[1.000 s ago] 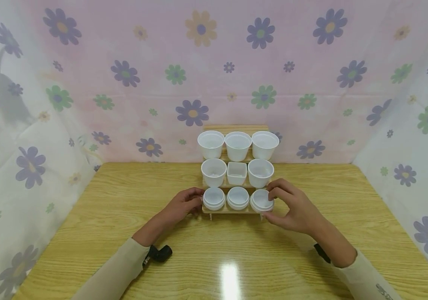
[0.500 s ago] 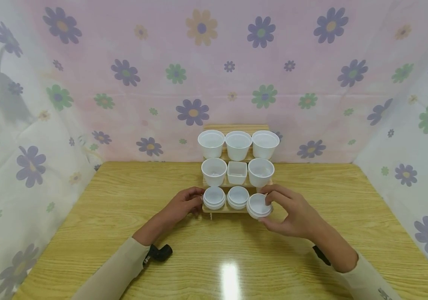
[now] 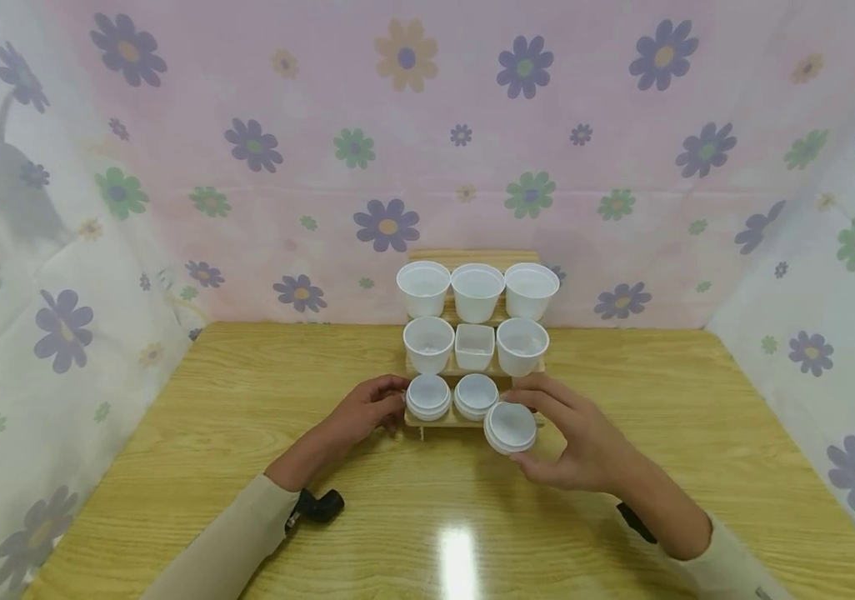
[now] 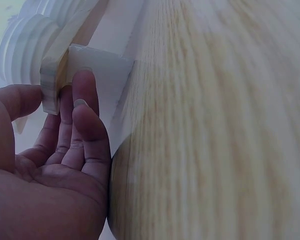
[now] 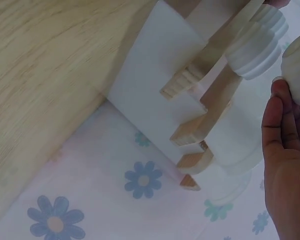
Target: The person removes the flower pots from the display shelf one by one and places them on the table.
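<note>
On one table [image 3: 352, 525] I count one wooden stand [image 3: 472, 256], three white tubs [image 3: 477, 300] in the far row, two round cups [image 3: 428, 354] and one square cup [image 3: 475, 347] mid-row, and three low jars [image 3: 428, 406]: two near, one in my right hand [image 3: 588, 437].

Wood-grain counter [image 3: 397, 500]: glare patch [image 3: 459, 560] well off rear edge. Pink floral backdrop [image 3: 427, 167] behind rear edge. White floral panels [image 3: 7, 367] beyond left and right edges.

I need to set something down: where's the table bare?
Bare table lies left of the left hand, right of the right hand, and in front of the rack, between the forearms. Higher on the rack, white containers stand crowded.
</note>
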Demonstrator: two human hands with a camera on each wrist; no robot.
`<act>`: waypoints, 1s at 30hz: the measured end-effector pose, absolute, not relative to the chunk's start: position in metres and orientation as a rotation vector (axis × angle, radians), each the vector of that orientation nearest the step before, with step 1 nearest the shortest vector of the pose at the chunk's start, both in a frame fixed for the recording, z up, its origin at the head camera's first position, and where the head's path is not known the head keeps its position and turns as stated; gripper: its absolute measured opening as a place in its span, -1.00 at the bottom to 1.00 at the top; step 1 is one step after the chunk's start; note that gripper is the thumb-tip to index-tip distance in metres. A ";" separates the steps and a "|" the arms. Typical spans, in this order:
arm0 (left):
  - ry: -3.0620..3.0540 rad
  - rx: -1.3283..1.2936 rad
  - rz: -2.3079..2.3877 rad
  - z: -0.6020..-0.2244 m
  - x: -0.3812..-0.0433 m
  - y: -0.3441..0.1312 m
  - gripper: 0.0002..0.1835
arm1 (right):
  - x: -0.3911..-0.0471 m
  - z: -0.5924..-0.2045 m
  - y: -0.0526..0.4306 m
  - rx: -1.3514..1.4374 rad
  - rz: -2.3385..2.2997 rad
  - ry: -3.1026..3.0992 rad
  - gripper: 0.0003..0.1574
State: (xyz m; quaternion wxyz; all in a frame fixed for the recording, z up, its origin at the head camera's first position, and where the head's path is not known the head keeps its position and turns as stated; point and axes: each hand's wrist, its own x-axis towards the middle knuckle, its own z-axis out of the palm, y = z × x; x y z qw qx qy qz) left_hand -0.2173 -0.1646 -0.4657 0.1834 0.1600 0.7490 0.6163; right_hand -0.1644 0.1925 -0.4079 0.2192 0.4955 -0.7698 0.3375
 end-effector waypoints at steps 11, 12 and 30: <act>2.094 0.452 1.752 -0.467 -0.216 -0.164 -0.58 | -0.152 -0.415 0.175 1.381 0.986 -2.235 -0.20; 2.092 0.454 1.754 -0.467 -0.216 -0.164 -0.58 | -0.152 -0.415 0.173 1.383 0.980 -2.236 -0.20; 2.080 0.466 1.767 -0.471 -0.218 -0.166 -0.59 | -0.146 -0.421 0.140 1.449 0.888 -2.289 -0.24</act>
